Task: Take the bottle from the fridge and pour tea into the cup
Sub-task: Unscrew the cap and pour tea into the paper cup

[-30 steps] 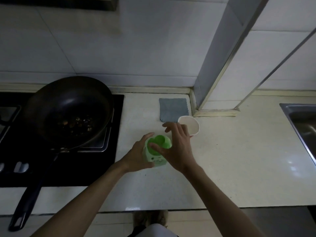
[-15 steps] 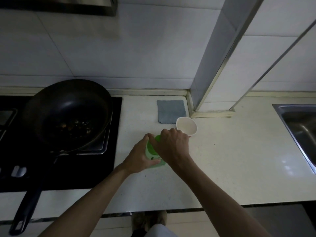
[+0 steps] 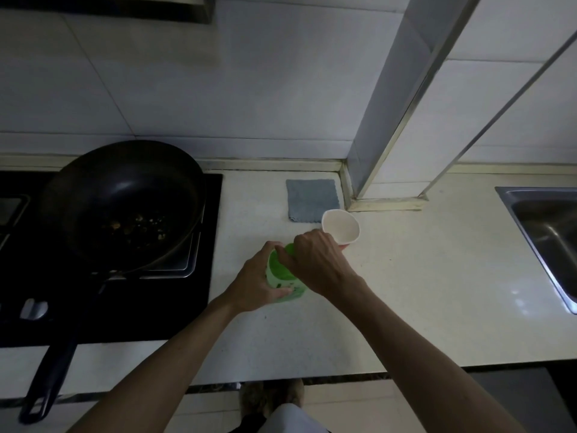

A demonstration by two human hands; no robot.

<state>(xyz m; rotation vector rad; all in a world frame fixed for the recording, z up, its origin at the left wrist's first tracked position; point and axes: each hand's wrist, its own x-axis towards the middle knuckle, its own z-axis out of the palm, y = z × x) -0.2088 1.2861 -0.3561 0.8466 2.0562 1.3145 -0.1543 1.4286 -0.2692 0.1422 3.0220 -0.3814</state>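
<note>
Left hand [image 3: 254, 284] wraps the green bottle [image 3: 282, 276] standing on the counter [image 3: 406, 292] just beside the paper cup [image 3: 341, 226], right hand [image 3: 315, 260] clamped over its cap, so likely uncapping; next needs cap off, then tilt into cup.

Green bottle [image 3: 282, 276] upright beside empty white cup [image 3: 341, 227].

bottle [image 3: 282, 278] top hid by right hand [image 3: 315, 264] | sink [image 3: 527, 195] cut off
</note>
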